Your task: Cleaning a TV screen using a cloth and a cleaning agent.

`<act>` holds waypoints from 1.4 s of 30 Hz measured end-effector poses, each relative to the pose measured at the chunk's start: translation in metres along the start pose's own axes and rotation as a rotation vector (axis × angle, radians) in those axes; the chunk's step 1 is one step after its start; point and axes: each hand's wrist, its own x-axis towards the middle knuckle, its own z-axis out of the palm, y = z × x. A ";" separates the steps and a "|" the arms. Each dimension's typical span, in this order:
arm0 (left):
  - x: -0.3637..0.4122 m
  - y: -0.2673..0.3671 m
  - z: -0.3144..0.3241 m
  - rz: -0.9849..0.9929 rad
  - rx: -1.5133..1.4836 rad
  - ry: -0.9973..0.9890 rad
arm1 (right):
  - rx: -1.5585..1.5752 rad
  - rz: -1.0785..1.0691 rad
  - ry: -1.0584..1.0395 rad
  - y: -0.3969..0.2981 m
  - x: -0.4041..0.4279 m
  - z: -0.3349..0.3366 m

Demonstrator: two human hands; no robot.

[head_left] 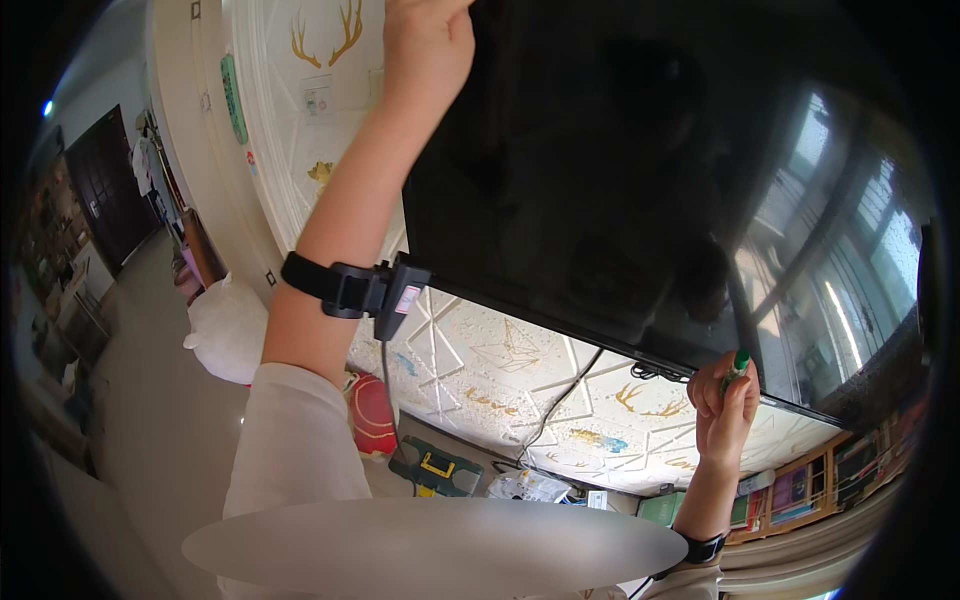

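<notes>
A large flat-screen television (570, 187) with a dark screen fills the view before me, its lower edge tilted. My left hand (431, 52) is raised beside the television's left edge at the top of the picture. Its fingers are partly cut off there, so what they hold is hidden. Near the screen's lower right edge, my right hand (721, 409) is closed around a small green-capped container (739, 361), most of which the fingers cover. Drops or specks show on the right part of the screen, among reflections of windows. A black strap with a device (397, 296) sits on my left forearm.
Below the television, a black cable (562, 405) hangs along the patterned wall (517, 352). On the floor stand a dark green toolbox (436, 466), a red cushion (373, 412) and a white plush toy (227, 330). A bookshelf (814, 480) is at the right, a dark door (112, 187) far left.
</notes>
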 end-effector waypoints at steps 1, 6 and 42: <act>-0.009 -0.001 0.003 0.031 0.022 0.015 | 0.001 0.000 -0.003 0.003 0.000 0.002; -0.151 0.050 0.002 -0.070 -0.090 -0.140 | 0.021 0.056 -0.024 0.019 0.002 0.006; -0.273 0.037 -0.100 -0.412 0.116 -0.402 | 0.018 0.107 -0.031 0.032 -0.005 0.011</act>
